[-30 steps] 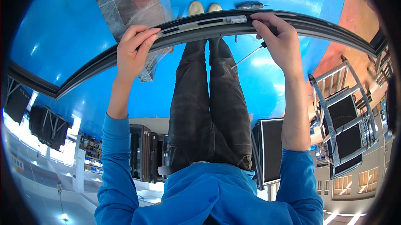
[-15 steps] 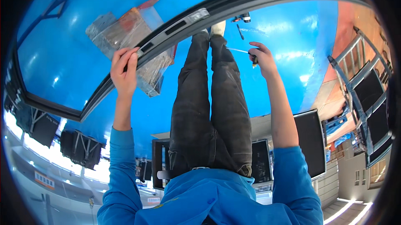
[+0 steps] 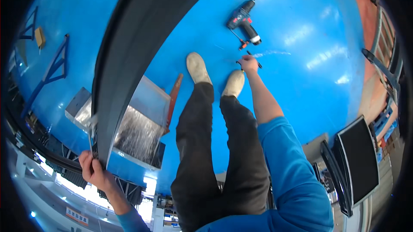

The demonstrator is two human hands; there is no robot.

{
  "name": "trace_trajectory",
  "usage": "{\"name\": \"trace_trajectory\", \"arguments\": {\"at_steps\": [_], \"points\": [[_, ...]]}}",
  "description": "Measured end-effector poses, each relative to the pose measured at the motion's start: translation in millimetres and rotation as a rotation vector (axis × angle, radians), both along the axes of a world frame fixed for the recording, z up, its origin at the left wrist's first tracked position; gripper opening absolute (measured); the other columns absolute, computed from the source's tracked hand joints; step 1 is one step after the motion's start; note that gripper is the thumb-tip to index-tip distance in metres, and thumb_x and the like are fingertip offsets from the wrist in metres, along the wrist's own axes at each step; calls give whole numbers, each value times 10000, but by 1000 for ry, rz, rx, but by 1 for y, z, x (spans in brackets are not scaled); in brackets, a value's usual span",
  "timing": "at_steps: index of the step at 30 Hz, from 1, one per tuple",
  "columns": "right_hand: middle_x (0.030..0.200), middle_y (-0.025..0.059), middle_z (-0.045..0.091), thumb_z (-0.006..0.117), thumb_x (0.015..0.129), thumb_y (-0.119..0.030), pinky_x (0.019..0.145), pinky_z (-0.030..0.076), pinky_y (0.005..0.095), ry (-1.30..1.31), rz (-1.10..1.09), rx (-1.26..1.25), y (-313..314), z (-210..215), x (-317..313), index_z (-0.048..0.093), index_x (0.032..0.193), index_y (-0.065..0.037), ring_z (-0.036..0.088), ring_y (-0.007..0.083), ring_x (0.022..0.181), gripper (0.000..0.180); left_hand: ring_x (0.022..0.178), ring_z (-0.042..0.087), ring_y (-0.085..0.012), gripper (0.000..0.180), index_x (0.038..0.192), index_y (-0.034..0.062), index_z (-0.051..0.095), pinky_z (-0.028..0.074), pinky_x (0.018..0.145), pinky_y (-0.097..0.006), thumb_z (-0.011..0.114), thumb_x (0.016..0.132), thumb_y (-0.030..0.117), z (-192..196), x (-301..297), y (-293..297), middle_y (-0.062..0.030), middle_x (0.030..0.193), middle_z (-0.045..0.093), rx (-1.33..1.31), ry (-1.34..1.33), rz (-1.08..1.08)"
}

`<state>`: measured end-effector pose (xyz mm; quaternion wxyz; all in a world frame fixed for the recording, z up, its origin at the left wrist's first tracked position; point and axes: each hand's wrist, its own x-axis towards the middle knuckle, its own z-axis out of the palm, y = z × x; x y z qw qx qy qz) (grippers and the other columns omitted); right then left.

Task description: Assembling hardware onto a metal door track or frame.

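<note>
A long dark door or window frame (image 3: 124,51) arches across the left side, close to my head. My left hand (image 3: 93,172) is closed round its near lower edge, by a narrow metallic slot. My right hand (image 3: 248,63) reaches down near the blue floor, past my right shoe. Its fingers are closed on a screwdriver, mostly hidden, with a dark tip and a bit of yellow showing. A thin black pen-like stick (image 3: 259,65) shows beside the same fingers; whether they hold it too I cannot tell. Just beyond lies a black cordless drill (image 3: 245,20).
A small red-and-black tool (image 3: 244,44) lies against the drill. Left of my shoes stands a plastic-wrapped stack (image 3: 137,135) with a reddish board (image 3: 174,98). A blue metal stand (image 3: 56,66) is farther left. Dark panels (image 3: 359,159) lean at the right, below a metal rack (image 3: 383,68).
My right hand has gone down toward the floor with the screwdriver, beside the black stick. The frame now stands steeper and farther left, and my left hand has moved down and left along with it.
</note>
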<state>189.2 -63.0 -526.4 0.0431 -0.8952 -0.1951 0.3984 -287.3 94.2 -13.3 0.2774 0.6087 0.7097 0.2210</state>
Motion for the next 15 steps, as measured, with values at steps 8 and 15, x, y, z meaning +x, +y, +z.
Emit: {"name": "trace_trajectory", "arguments": {"at_steps": [8, 15], "points": [[1079, 101, 585, 618, 960, -125, 739, 590, 436, -375, 1150, 158, 37, -42, 17, 641, 1164, -159, 642, 328, 917, 209, 1072, 571, -259, 143, 1042, 15, 750, 437, 1036, -417, 705, 969, 129, 3, 4, -10, -109, 1178, 672, 50, 89, -63], [1067, 103, 602, 663, 926, -142, 748, 566, 446, -157, 1083, 542, 68, 38, 25, 638, 1114, -125, 637, 311, 891, 190, 1016, 610, -290, 128, 1016, 1, 765, 485, 967, -421, 718, 917, 68, -5, 38, 8, -156, 1130, 747, 125, 56, -167]]}}
